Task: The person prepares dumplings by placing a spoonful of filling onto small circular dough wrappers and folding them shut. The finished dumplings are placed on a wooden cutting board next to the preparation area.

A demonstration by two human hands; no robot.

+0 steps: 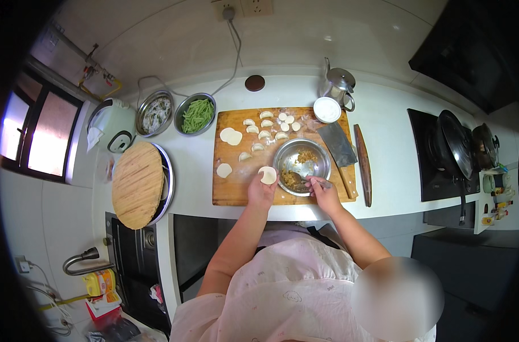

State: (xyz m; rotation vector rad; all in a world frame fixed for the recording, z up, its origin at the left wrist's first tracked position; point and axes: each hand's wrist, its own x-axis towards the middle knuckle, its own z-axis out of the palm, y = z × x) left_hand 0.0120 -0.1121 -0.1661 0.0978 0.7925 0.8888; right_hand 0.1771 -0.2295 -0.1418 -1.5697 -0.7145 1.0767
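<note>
Left hand (261,192): a round, pale dough wrapper (268,175) is cupped by the bent fingers above the near part of the board, just left of the steel bowl.
Right hand (323,192): a spoon (302,180) is gripped by its handle between the fingers at the bowl's near right rim; its tip is sunk in the filling.
Steel bowl (320,166): brownish filling (289,179) is heaped at its near left, with a smaller patch (306,156) spread on the far side.
Cutting board (231,187): the bowl is carried on its near right part, and flour is scattered over the wood.
Loose wrappers: one disc (224,170) is laid at the left; farther off, two (233,137) are overlapped.
Rolling pin (362,165): it is set on the white worktop (387,142), just right of the board.
Cleaver (337,145): it is laid right of the bowl, its handle pointed near.
Dumplings (252,129): folded half-moons are spread over the middle and far board.
Dough pieces (289,119): small rounds are clustered to their right.
Far edge: a white bowl of powder (327,109) is placed at the right, a bowl of green beans (197,117) left of the board, and a metal kettle (340,82) farthest back.
</note>
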